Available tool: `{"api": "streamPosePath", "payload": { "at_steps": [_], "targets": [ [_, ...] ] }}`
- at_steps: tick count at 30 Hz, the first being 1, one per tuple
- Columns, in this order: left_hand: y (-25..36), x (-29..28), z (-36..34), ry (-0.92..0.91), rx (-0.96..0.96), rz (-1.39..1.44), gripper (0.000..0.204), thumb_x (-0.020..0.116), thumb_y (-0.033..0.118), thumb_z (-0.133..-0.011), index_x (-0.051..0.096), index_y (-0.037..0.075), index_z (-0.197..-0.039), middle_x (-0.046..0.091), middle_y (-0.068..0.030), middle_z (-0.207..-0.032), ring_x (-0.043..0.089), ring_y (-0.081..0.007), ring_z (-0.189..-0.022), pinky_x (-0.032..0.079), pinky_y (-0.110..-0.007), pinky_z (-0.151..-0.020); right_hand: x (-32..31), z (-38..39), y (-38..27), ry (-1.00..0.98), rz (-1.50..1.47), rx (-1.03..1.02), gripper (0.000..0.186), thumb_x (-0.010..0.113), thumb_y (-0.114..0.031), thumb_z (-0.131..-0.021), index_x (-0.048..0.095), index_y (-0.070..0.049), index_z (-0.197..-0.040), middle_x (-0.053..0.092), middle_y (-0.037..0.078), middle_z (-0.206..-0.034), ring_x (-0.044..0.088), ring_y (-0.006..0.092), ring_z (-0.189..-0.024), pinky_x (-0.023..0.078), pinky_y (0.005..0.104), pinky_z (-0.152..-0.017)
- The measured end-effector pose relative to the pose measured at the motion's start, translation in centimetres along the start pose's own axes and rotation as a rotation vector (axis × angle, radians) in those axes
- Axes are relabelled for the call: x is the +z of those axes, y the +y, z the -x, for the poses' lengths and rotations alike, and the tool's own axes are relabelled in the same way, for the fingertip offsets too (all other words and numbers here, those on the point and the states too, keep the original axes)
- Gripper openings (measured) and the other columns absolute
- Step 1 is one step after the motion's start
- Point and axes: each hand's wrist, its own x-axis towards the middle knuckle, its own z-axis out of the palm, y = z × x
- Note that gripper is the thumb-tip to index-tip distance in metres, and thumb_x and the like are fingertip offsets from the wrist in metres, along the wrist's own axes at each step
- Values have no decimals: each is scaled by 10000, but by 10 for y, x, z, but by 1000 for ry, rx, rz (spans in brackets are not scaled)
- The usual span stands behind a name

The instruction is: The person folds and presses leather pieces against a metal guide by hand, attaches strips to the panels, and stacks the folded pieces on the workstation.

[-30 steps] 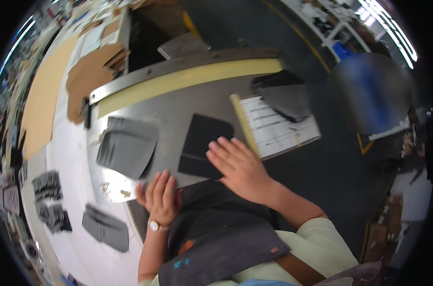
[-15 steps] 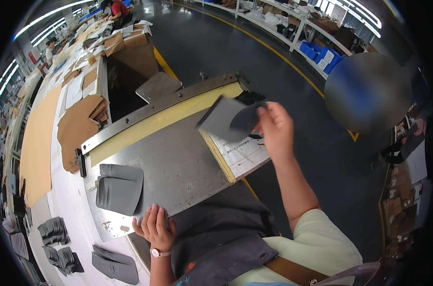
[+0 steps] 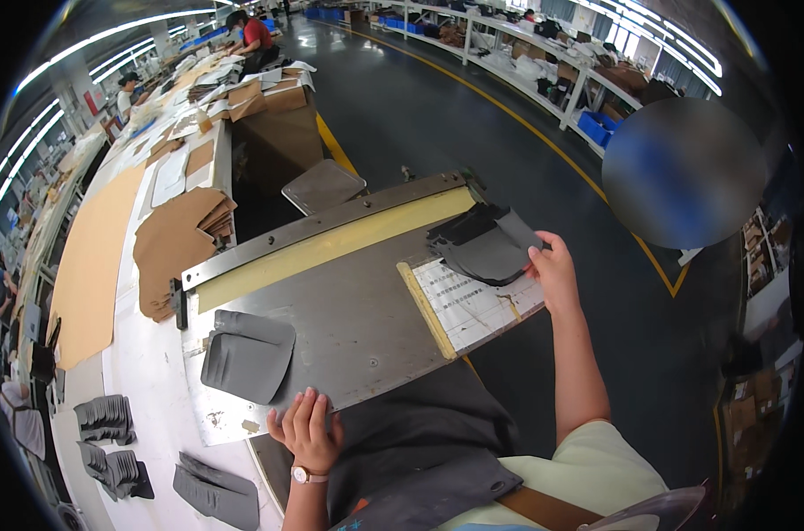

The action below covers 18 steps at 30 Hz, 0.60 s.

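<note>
Right hand [image 3: 554, 270] fingers pinched on dark grey leather piece [image 3: 495, 252] atop stack | left hand [image 3: 309, 431] fingers spread flat, empty, on metal table [image 3: 349, 310] edge

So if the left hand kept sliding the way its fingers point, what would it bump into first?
Probably the grey cut piece lying on the metal plate; the left hand points up and slightly left, though depth is unclear.

Right hand [image 3: 554, 270] stretched far forward, fingers pinched shut; left hand [image 3: 308, 430] drawn close, flat, fingers spread.
</note>
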Motion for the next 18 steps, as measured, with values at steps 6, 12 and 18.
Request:
{"api": "streamPosePath", "payload": {
  "at_steps": [6,12,18],
  "targets": [
    [2,-31,-27,-74,-121,271,351,703,136,-818,659,104,-1164,661,-84,-1220,613,-279,-1149,319,-520,-1109,15,11,-4,379,776,-664,467,670,-58,-903,508,-15,-1338,611,124,-1002,600,273,-913,493,413,-822],
    [-80,-51,-55,-46,-479,-30,481,605,77,-894,553,64,-1372,531,-164,-1440,435,-400,-1377,255,-580,-1153,177,95,-68,-762,555,-1185,423,741,-172,-820,627,-40,-1206,628,158,-1222,550,380,-1214,440,472,-1037],
    [-116,-38,-57,-293,-599,186,433,574,169,-974,549,140,-1405,490,-128,-1505,351,-405,-1446,172,-625,-1173,291,132,-20,-1104,563,-1493,457,665,-237,-874,622,-43,-1286,579,157,-1380,524,360,-1291,423,452,-1082]
  ]
}}
